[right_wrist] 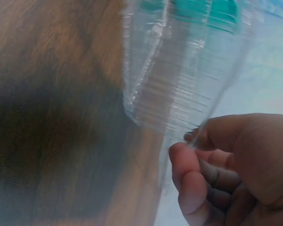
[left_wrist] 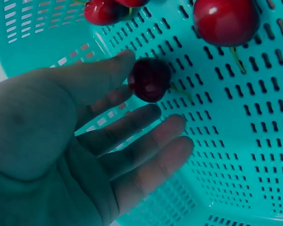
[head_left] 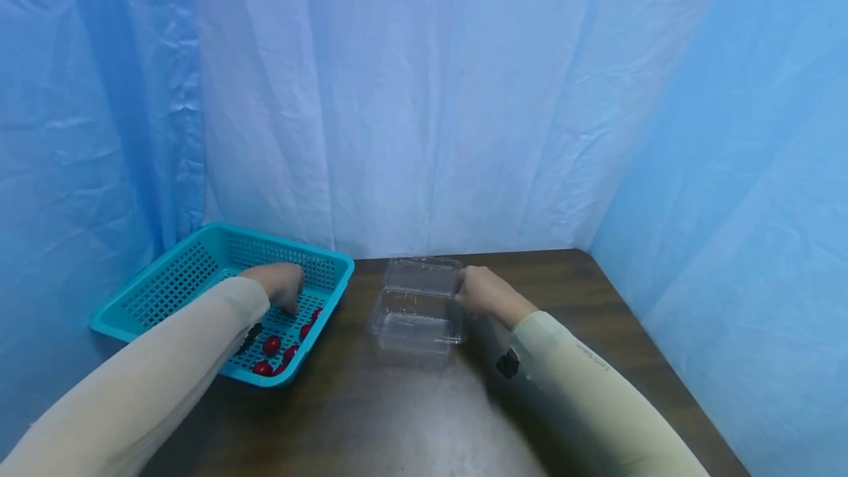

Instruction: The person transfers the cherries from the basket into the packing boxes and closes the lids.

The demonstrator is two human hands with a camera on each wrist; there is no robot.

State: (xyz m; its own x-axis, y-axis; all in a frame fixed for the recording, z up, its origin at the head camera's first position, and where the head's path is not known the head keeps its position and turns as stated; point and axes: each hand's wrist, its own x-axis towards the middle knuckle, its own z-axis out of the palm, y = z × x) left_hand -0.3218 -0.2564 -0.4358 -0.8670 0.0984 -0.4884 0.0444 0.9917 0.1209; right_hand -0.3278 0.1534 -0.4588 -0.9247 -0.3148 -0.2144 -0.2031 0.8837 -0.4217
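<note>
The left hand (head_left: 281, 282) pinches a cherry (left_wrist: 150, 80) between thumb and forefinger, the other fingers spread loosely; the right hand (head_left: 490, 297) pinches the right edge of a clamshell container (head_left: 417, 315). The cherry is very dark red, round and glossy, with a thin green stem. The container is clear, ridged plastic, its lid tipped open toward the far edge. The worktop (head_left: 424, 418) is dark brown wood-grain with a rounded far right corner; pale blue curtains (head_left: 424, 94) hang behind and at both sides. The pinched cherry is inside a turquoise perforated basket (head_left: 175, 282) at the worktop's left, well apart from the right hand. Brighter red cherries (head_left: 271, 345) lie along the basket's right wall, nearer its front corner.
</note>
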